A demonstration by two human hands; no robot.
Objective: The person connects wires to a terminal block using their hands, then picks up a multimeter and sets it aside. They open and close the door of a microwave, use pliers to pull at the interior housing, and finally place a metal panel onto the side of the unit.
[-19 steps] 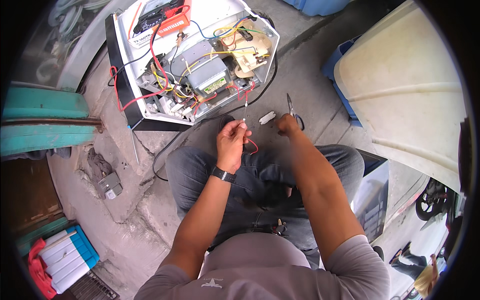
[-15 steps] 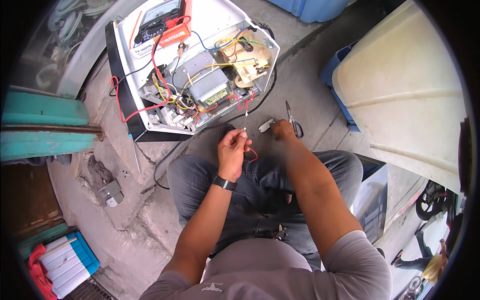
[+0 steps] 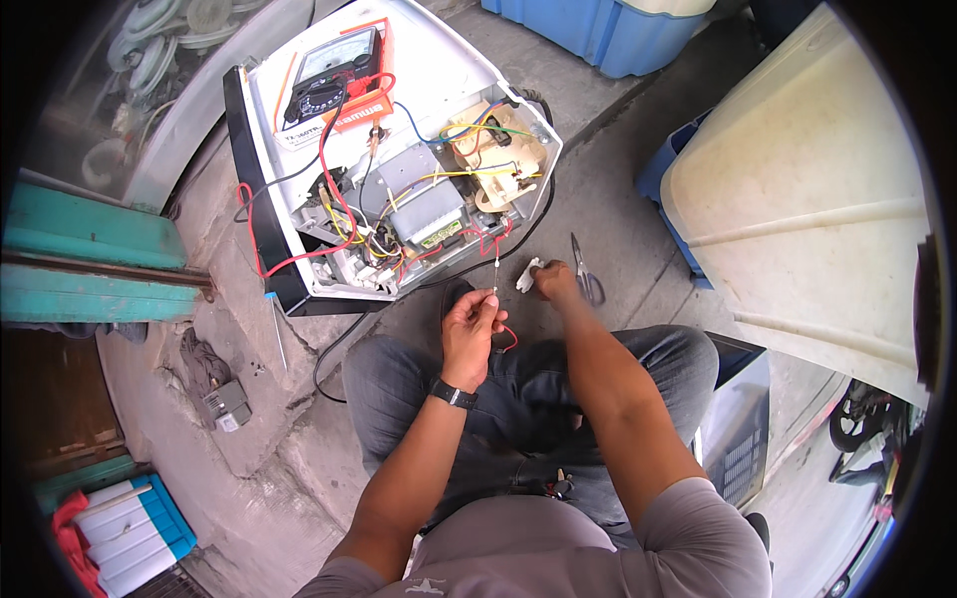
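My left hand (image 3: 469,341), its fingers closed, pinches a small white connector (image 3: 494,291) on a thin wire that runs to the open microwave (image 3: 299,229); a red wire hangs below the fingers. My right hand (image 3: 553,285) is closed on a crumpled-looking small white piece (image 3: 528,273), just left of silver scissors (image 3: 588,284) lying on the concrete. Inside the microwave are a grey metal transformer (image 3: 424,204), a cream plastic part (image 3: 493,159) and several coloured wires. An analog multimeter (image 3: 334,62) rests on an orange-and-white box on the casing.
A large cream tub (image 3: 788,209) and blue bins (image 3: 588,35) stand right and behind. A teal frame (image 3: 95,279) is left, near a grey metal component (image 3: 227,409) and a screwdriver (image 3: 279,329). A dark appliance (image 3: 738,429) sits by my right knee; a blue-white cooler (image 3: 135,533) lies lower left.
My right hand has moved left from beside the scissors onto the white piece and taken hold of it. The scene sits lower in the picture; the person at lower right has left view.
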